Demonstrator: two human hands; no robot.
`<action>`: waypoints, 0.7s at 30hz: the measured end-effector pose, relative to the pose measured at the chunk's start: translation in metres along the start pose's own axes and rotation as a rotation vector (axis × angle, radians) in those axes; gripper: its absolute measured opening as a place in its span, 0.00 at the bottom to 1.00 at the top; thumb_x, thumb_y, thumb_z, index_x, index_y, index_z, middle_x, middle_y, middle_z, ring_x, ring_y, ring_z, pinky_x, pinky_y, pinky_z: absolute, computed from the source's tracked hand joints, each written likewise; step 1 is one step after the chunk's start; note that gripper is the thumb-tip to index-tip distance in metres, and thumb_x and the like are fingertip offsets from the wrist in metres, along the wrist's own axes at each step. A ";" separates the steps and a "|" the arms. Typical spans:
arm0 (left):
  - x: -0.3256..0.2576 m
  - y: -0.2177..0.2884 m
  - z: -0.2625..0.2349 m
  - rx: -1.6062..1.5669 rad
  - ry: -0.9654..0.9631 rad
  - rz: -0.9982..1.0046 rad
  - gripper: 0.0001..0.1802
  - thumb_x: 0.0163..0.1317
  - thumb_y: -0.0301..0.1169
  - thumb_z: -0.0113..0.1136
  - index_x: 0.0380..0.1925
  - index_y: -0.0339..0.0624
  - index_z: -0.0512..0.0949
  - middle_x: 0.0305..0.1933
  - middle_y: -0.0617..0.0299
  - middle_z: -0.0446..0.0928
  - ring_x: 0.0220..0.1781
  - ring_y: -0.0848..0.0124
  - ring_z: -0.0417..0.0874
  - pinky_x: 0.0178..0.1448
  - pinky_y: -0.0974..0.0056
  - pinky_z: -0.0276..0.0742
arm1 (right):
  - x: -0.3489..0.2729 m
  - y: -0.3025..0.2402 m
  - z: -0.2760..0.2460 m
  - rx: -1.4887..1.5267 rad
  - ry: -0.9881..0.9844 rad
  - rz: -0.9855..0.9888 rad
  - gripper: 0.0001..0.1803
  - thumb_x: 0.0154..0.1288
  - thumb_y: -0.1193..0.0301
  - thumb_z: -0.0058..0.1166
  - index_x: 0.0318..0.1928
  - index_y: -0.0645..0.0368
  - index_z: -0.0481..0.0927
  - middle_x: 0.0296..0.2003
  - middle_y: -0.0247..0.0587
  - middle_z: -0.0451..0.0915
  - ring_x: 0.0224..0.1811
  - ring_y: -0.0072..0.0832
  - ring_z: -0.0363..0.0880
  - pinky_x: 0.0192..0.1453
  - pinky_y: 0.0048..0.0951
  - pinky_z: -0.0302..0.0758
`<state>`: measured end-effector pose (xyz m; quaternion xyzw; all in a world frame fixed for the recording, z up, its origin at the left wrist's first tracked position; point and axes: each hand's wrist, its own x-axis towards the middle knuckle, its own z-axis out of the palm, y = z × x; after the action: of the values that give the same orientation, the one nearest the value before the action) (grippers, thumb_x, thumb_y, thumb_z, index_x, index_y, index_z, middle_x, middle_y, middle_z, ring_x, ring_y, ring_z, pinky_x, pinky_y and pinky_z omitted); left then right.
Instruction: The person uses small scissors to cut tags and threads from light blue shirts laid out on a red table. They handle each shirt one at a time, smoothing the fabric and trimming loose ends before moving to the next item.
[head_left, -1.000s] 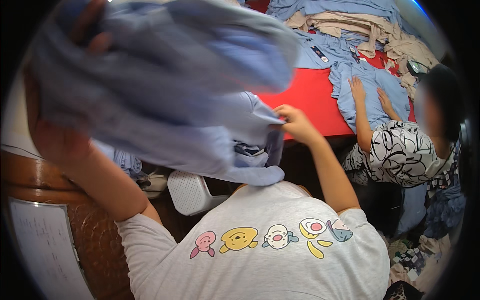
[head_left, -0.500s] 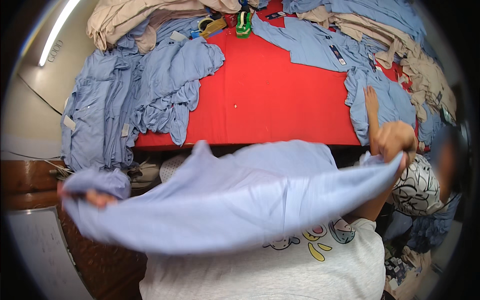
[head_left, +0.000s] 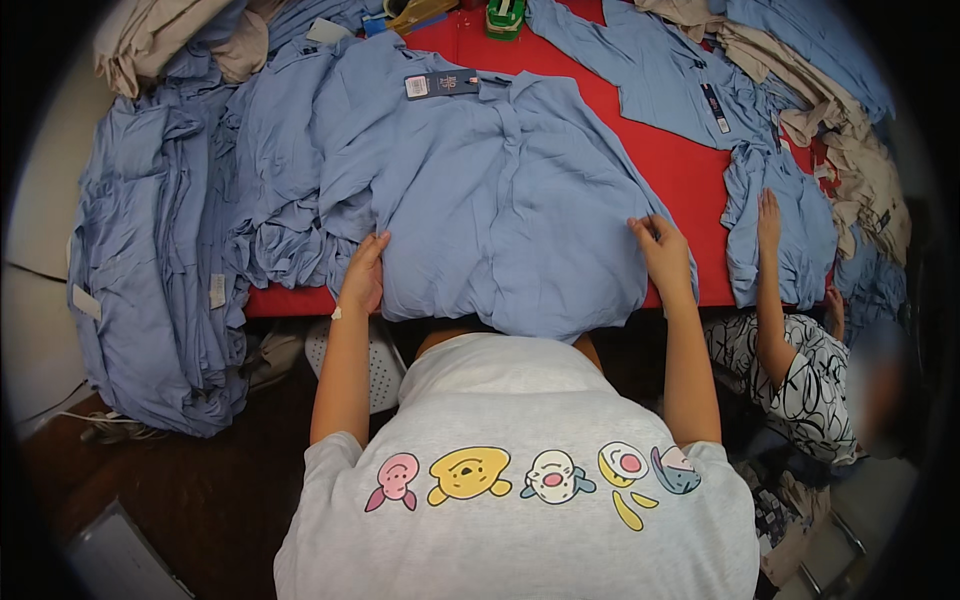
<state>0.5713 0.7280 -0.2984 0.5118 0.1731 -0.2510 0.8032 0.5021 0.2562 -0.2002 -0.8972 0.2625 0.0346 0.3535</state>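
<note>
A light blue button-front shirt [head_left: 470, 210] lies spread over the red-covered table, its lower edge hanging over the near side toward me. A dark hang tag [head_left: 441, 84] with a white label sits at its collar. At the shirt's left side edge my left hand [head_left: 365, 275] is closed, with the fingertips against the cloth. My right hand [head_left: 665, 260] pinches the fabric near the lower right edge, thumb and fingers together. Parts of the fingers on both hands are hidden by the angle and folds.
Piled blue shirts [head_left: 150, 260] hang over the table's left end. Another blue shirt [head_left: 660, 85] lies at the far right. A co-worker's hand [head_left: 768, 225] rests on blue cloth at right. A green tape dispenser [head_left: 505, 18] stands at the far edge; beige garments [head_left: 790, 70] lie beyond.
The shirt, stretched in the air between my hands and blurred, has come down flat onto the table. My hands have moved closer together, and the view has shifted slightly.
</note>
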 end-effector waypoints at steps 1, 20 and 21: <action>0.000 0.001 -0.002 0.041 0.008 0.008 0.33 0.75 0.44 0.61 0.70 0.33 0.69 0.70 0.53 0.76 0.73 0.64 0.73 0.76 0.57 0.67 | -0.017 -0.006 0.011 -0.071 0.035 0.066 0.21 0.69 0.56 0.65 0.41 0.65 0.82 0.26 0.41 0.80 0.33 0.32 0.81 0.41 0.33 0.75; -0.092 0.033 -0.081 1.207 0.081 -0.377 0.17 0.63 0.32 0.73 0.46 0.31 0.82 0.32 0.57 0.86 0.37 0.72 0.85 0.46 0.65 0.79 | -0.071 0.069 0.000 -0.057 -0.302 0.219 0.15 0.67 0.65 0.66 0.38 0.68 0.85 0.26 0.39 0.83 0.29 0.21 0.78 0.34 0.30 0.72; -0.086 0.036 -0.066 1.247 0.159 -0.296 0.15 0.63 0.31 0.72 0.44 0.32 0.82 0.29 0.57 0.85 0.35 0.72 0.84 0.42 0.65 0.78 | -0.062 0.073 0.006 -0.030 -0.137 0.157 0.15 0.68 0.65 0.66 0.39 0.69 0.85 0.26 0.39 0.83 0.28 0.20 0.77 0.34 0.29 0.72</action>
<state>0.5211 0.8203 -0.2533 0.8702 0.1224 -0.3739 0.2967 0.4133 0.2430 -0.2343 -0.8746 0.3064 0.1273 0.3534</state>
